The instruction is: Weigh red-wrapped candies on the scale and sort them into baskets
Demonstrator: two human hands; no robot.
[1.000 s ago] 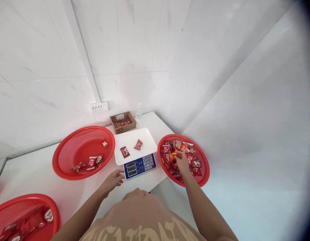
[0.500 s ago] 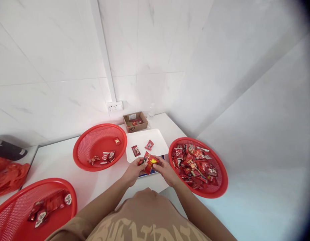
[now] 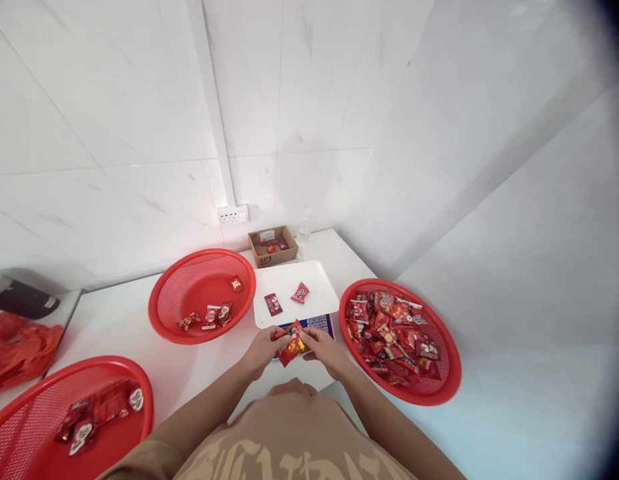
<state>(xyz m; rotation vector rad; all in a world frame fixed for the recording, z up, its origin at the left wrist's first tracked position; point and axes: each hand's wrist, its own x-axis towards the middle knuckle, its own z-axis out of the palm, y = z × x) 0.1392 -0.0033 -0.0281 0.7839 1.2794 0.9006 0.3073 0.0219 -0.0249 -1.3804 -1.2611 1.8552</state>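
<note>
My left hand (image 3: 262, 348) and my right hand (image 3: 327, 349) are both closed on a red candy packet (image 3: 291, 348) with a yellow mark. They hold it between thumbs and fingers, just in front of a weighing scale with a white tray (image 3: 314, 272) and a blue keypad (image 3: 318, 323). On the tray lie a dark red flat packet (image 3: 273, 304) and a pinkish-red wrapped candy (image 3: 300, 293), apart from each other. Whether more than one packet is in my hands, I cannot tell.
To the right, a red basket (image 3: 457, 373) is heaped with candies. Two more red baskets, one beside the scale (image 3: 157, 287) and one nearer me (image 3: 148, 400), hold several candies. Behind the tray are a cardboard box (image 3: 279, 257) and a clear bottle (image 3: 305, 223).
Both hands have come slightly lower with the packet, which has turned between the fingers. More of the scale's keypad shows. The view has shifted a little.
</note>
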